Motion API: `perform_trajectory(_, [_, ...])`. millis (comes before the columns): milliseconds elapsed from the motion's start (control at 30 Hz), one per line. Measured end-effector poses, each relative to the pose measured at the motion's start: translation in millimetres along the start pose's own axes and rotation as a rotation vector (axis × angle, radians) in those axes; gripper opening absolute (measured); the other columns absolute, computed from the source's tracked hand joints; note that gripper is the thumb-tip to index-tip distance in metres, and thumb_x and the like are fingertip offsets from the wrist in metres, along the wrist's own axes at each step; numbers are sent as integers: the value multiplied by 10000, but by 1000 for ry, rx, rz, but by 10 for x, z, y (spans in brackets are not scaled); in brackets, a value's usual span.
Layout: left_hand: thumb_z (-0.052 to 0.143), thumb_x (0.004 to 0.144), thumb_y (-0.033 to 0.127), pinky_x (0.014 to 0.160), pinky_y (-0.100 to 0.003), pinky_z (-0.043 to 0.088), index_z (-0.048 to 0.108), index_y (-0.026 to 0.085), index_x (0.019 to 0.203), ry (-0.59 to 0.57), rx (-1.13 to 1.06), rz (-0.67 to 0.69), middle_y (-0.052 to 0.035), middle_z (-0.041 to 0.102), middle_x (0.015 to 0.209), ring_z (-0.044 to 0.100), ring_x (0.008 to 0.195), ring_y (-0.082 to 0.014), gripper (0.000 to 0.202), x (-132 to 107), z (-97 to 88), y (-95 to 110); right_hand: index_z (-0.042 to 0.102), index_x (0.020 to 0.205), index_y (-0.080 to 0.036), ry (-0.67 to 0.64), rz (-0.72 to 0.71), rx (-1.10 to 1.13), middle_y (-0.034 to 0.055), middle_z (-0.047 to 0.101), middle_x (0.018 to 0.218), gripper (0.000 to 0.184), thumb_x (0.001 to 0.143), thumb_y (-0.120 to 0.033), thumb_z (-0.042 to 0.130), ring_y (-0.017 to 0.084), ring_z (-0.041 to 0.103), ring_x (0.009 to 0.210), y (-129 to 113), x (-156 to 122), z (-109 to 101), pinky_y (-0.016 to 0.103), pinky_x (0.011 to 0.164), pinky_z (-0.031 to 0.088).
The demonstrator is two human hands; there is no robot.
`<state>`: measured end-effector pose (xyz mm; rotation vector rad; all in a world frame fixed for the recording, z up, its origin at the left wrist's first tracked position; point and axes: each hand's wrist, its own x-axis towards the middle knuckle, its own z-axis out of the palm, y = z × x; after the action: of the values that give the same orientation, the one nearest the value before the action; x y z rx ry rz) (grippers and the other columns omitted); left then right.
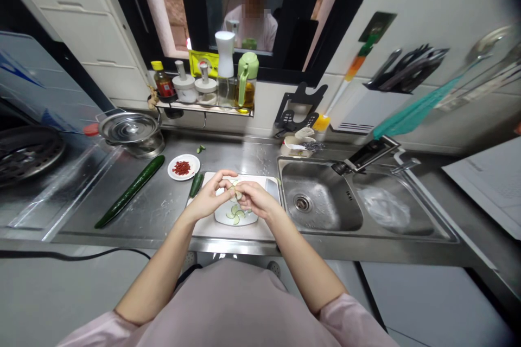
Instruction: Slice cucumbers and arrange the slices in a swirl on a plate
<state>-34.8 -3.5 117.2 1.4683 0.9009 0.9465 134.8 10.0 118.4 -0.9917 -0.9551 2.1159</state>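
My left hand (209,197) and my right hand (255,199) meet over a white plate (222,221). Thin cucumber slices (238,194) are pinched between my fingertips, and the fingers partly hide them. Below, on the plate, more pale green slices (234,214) lie fanned out. The plate rests on a light cutting board (203,231). What looks like a wide knife blade (272,187) lies on the board to the right of my right hand. A cut piece of cucumber (196,185) sits by the board's left edge.
A whole cucumber (130,191) and a small plate of red bits (183,167) lie left on the steel counter. A lidded pot (136,133) stands behind them. To the right is the sink (321,195) with a faucet (366,157). Bottles (246,84) line a wall shelf.
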Motion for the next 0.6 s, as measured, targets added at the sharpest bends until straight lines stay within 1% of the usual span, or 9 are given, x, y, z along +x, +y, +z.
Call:
perform_trajectory(133, [640, 807, 338, 780, -262, 410, 481, 199, 1182, 3, -31, -25, 23, 569, 728, 550, 750, -127, 430, 1, 0, -20, 473, 632, -184, 7, -3, -24, -91, 383, 467, 190, 637, -275, 639, 32, 252, 402, 14, 8, -16, 174, 387, 161])
perform_trajectory(300, [643, 796, 343, 810, -279, 424, 516, 196, 1140, 69, -94, -59, 8, 607, 769, 583, 785, -138, 395, 12, 8, -80, 503, 629, -188, 96, -124, -159, -77, 426, 449, 169, 657, -308, 619, 46, 311, 396, 74, 42, -54, 178, 389, 225])
perform_trajectory(433, [660, 770, 361, 769, -277, 436, 607, 170, 995, 137, -57, -100, -6, 616, 744, 587, 747, -144, 300, 33, 6, -147, 515, 636, -194, 191, -209, -277, -76, 441, 459, 140, 664, -303, 598, 58, 361, 417, 116, 63, -77, 180, 407, 262])
perform_trajectory(533, [674, 750, 367, 761, -279, 447, 644, 163, 863, 159, 10, -103, -25, 642, 780, 593, 747, -149, 235, 42, 8, -198, 507, 629, -196, 213, -239, -319, -69, 468, 487, 157, 668, -313, 604, 62, 387, 438, 147, 80, -93, 181, 420, 277])
perform_trajectory(600, [666, 752, 369, 760, -279, 452, 648, 164, 817, 166, 57, -89, -31, 655, 801, 597, 756, -153, 216, 41, 12, -221, 512, 632, -195, 215, -239, -327, -67, 478, 496, 162, 667, -320, 610, 62, 390, 443, 167, 96, -107, 181, 423, 280])
